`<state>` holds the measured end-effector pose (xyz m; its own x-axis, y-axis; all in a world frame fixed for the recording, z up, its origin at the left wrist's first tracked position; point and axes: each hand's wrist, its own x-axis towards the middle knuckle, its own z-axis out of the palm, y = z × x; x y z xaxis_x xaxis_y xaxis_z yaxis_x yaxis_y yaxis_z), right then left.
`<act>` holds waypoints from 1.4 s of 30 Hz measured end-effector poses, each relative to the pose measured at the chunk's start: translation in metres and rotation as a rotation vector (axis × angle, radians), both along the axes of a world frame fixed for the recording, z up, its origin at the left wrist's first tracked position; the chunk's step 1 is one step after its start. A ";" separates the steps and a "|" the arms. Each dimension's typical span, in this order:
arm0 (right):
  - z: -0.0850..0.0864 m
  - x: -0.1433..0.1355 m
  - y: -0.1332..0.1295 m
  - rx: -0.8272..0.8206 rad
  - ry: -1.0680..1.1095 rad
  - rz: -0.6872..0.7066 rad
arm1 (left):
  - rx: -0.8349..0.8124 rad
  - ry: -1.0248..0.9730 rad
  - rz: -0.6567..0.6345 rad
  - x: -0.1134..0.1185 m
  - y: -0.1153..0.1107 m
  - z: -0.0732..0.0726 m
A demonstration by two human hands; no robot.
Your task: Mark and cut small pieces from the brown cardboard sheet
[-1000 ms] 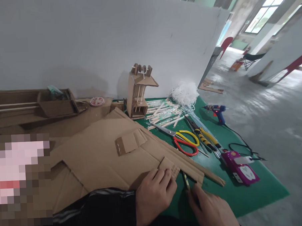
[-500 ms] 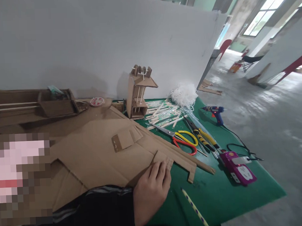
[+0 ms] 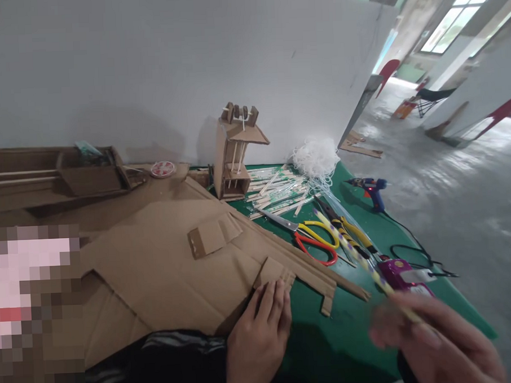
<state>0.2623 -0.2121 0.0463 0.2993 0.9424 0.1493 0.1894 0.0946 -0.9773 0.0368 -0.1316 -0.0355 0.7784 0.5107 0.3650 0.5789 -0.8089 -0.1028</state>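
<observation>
The right hand (image 3: 446,341) is holding a pale, purple-spotted pencil (image 3: 354,252), its thumb and fingers pinching the near end, at the right of the view. The pencil's long axis is running diagonally: the free end is pointing forward and left, while the other end is reaching back into the grip. Blur is hiding whether that free end is sharpened.

The left hand (image 3: 262,335) is lying with its fingers close together on a small cardboard piece (image 3: 271,269), covering its near part. That piece is resting at the edge of a large cardboard sheet (image 3: 179,285), beside a bare stretch of green tabletop (image 3: 346,323).

In this view the pencil is crossing in front of the pliers (image 3: 359,236), its free end showing near the scissors (image 3: 298,228). A purple power strip (image 3: 396,269) is sitting behind the right hand, partly hidden by it. Farther off, a glue gun (image 3: 375,195), a tangle of white string (image 3: 315,160) and thin wooden sticks (image 3: 276,191) are lying near an upright cardboard tower (image 3: 223,159).
</observation>
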 end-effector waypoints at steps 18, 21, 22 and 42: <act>-0.033 -0.002 0.115 0.214 -0.119 -0.119 | -0.005 -0.044 -0.138 -0.005 0.022 0.008; -0.038 -0.004 0.113 0.129 -0.056 -0.100 | -0.013 -0.014 -0.126 -0.003 0.021 0.011; -0.038 -0.006 0.113 0.100 -0.039 -0.061 | -0.017 -0.003 -0.117 -0.003 0.021 0.012; -0.059 -0.020 0.118 -0.085 -0.049 0.185 | -0.008 0.025 -0.165 -0.003 0.020 0.010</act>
<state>0.2422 -0.0943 -0.0123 0.1147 0.9904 0.0767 0.2244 0.0494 -0.9733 0.0337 -0.1119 -0.0252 0.8609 0.3779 0.3406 0.4353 -0.8937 -0.1087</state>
